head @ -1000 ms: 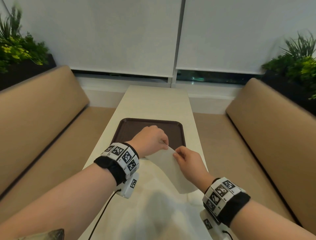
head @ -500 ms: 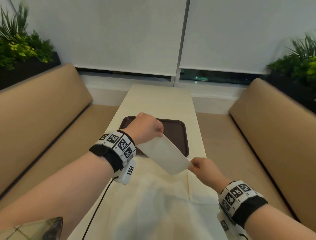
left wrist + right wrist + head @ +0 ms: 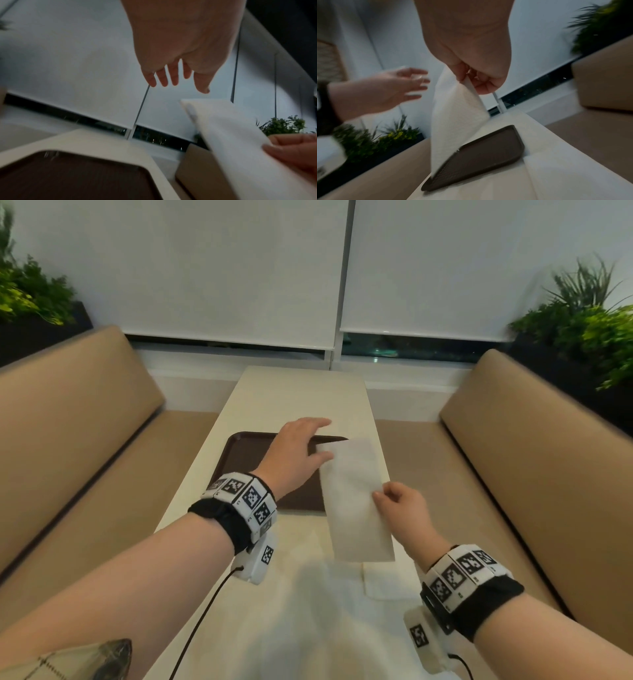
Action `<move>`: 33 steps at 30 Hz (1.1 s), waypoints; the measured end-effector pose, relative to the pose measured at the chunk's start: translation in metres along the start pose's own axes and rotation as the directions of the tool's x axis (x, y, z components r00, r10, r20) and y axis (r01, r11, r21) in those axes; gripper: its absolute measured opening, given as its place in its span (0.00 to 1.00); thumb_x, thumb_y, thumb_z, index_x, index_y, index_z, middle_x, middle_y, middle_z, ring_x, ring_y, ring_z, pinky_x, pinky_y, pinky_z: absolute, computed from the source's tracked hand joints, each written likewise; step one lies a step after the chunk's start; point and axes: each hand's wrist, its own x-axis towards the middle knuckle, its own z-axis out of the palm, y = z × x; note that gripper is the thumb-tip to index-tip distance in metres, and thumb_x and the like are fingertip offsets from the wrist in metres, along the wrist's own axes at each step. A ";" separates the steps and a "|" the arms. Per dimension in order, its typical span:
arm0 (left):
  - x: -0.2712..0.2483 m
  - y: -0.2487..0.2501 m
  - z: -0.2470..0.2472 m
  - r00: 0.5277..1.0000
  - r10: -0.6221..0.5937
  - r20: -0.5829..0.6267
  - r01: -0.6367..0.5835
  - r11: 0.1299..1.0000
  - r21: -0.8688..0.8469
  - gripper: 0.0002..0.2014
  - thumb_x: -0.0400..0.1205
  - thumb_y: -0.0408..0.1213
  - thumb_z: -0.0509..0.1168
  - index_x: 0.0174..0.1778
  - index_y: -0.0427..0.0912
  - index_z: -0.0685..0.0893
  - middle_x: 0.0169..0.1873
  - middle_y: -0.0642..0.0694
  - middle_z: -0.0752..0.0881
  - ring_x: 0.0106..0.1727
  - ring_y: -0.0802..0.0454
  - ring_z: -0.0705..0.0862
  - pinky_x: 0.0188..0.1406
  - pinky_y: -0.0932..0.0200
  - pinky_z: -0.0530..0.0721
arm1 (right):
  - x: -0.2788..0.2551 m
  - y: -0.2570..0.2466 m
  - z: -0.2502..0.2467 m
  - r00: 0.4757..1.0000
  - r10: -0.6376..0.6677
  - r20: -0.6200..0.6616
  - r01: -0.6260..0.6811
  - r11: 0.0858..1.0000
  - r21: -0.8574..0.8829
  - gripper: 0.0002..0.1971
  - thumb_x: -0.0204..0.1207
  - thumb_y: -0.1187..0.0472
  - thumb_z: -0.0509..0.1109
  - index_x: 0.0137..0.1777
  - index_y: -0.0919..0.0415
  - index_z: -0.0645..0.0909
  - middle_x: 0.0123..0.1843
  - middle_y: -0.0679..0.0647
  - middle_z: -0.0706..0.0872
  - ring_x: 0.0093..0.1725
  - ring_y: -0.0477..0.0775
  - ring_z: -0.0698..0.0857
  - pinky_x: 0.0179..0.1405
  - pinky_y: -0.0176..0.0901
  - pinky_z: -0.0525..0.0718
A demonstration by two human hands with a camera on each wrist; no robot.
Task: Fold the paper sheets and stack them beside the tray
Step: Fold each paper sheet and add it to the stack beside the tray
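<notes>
The right hand [image 3: 400, 510] alone pinches 1 edge of the folded paper [image 3: 354, 501], held in the air over the tray's [image 3: 246, 453] right side. The left hand [image 3: 294, 453] hovers open, empty. Held so thinly, the paper could flop open or land on the tray.

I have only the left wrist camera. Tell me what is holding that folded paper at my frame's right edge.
Observer: The right hand; the right wrist view shows its curled fingers pinching the folded paper at one edge.
Operator: Report where the paper sits over the table.
Observer: In the head view it overlaps the right rim of the tray; whether they touch, I cannot tell.
Operator: Say what lies nearer the person.
Observer: More white sheets lie flat on the table between the forearms.
</notes>
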 end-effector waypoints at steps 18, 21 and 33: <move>-0.029 -0.005 0.217 0.704 -0.495 0.509 0.688 0.651 -0.320 0.05 0.77 0.27 0.69 0.40 0.40 0.80 0.37 0.42 0.82 0.28 0.52 0.83 0.28 0.63 0.85 | 0.026 0.140 -0.040 0.877 0.481 0.008 -0.481 0.876 0.029 0.07 0.76 0.70 0.67 0.37 0.62 0.78 0.32 0.55 0.82 0.31 0.52 0.79 0.29 0.44 0.77; -0.034 -0.010 0.237 0.681 -0.561 0.471 0.716 0.645 -0.267 0.08 0.75 0.28 0.71 0.44 0.42 0.79 0.43 0.40 0.83 0.29 0.52 0.83 0.23 0.68 0.80 | 0.035 0.159 -0.035 0.877 0.480 -0.008 -0.476 0.867 -0.148 0.06 0.71 0.66 0.71 0.36 0.60 0.78 0.34 0.55 0.84 0.36 0.56 0.82 0.40 0.53 0.83; -0.027 -0.035 0.266 0.662 -0.658 0.358 0.740 0.650 -0.174 0.09 0.73 0.30 0.70 0.45 0.43 0.78 0.37 0.44 0.84 0.31 0.52 0.81 0.26 0.65 0.76 | 0.063 0.187 -0.011 0.924 0.381 0.012 -0.344 0.847 -0.406 0.10 0.76 0.61 0.70 0.35 0.54 0.73 0.34 0.49 0.79 0.38 0.52 0.79 0.32 0.40 0.71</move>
